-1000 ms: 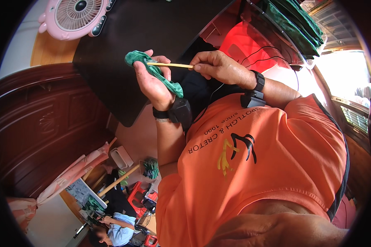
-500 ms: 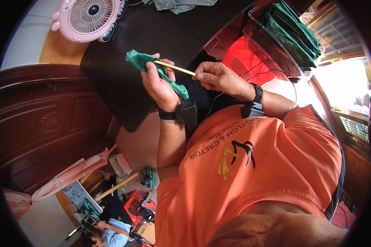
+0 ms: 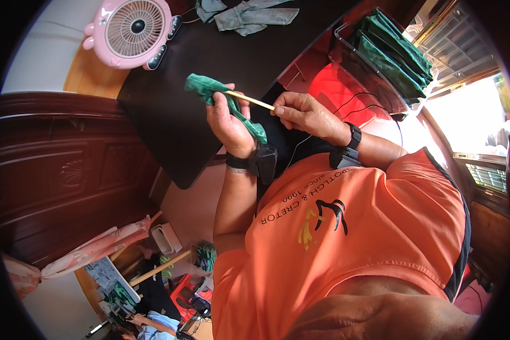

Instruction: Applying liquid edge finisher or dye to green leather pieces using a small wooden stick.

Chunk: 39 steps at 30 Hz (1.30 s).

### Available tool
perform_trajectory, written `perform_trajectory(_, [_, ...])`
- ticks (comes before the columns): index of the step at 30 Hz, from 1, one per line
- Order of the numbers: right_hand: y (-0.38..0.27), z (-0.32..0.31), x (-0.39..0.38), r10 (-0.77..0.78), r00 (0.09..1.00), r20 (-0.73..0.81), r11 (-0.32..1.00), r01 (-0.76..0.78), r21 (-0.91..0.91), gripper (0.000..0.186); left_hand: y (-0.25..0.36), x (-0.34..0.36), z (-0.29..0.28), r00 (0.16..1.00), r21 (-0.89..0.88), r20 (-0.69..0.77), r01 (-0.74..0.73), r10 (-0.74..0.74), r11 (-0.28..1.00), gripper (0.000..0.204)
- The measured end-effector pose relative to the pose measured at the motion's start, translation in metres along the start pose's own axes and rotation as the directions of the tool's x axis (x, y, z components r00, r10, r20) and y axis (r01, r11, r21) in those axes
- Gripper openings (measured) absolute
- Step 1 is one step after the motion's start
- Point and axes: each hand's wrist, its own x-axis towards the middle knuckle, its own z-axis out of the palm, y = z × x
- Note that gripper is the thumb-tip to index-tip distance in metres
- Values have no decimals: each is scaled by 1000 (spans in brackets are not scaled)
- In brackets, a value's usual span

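A strip of green velvety fabric (image 3: 205,85) lies across my left hand (image 3: 228,126), with one end bunched beyond the thumb and a narrow tail hanging toward the wrist. My left thumb and fingers are closed on it. Between thumb and fingertips, my right hand (image 3: 304,115) pinches one end of a thin pale stick, like a chopstick (image 3: 255,101). The stick's other end meets the green cloth at my left fingers; whether it goes inside the cloth is hidden.
A dark table (image 3: 170,127) stretches beyond my hands, holding a pink fan (image 3: 135,31) and grey-green cloth pieces (image 3: 255,17). At right, a clear bin (image 3: 374,71) of folded green fabric (image 3: 394,51) stands by a red stool (image 3: 337,90). Another person (image 3: 153,326) sits at lower left.
Both hands keep their grips on the cloth and stick. The whole view has shifted slightly, with the fan and table lying lower and farther right than before.
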Motion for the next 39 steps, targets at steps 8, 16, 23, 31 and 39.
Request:
perform_trajectory(8, [-15, 5, -2, -8, 1000, -22, 999, 9, 53, 18, -22, -23, 3, 988, 272, 145, -98, 60, 957, 30])
perform_trajectory(16, [-10, 20, 0, 15, 998, 58, 1000, -16, 19, 18, 19, -13, -11, 999, 15, 33, 6, -6, 1000, 32])
perform_trajectory(23, [-17, 36, 1, -6, 1000, 10, 985, 5, 172, 17, -4, -15, -22, 989, 167, 131, -86, 64, 982, 28])
perform_trajectory(31, [-4, 28, 11, -447, 891, -81, 832, 381, -404, 16, 52, -20, -30, 991, 171, 82, -118, 105, 978, 39])
perform_trajectory(39, [-23, 41, -4, -213, 972, 99, 808, 232, -541, 15, 71, -24, -36, 992, -165, 65, -95, 107, 982, 26])
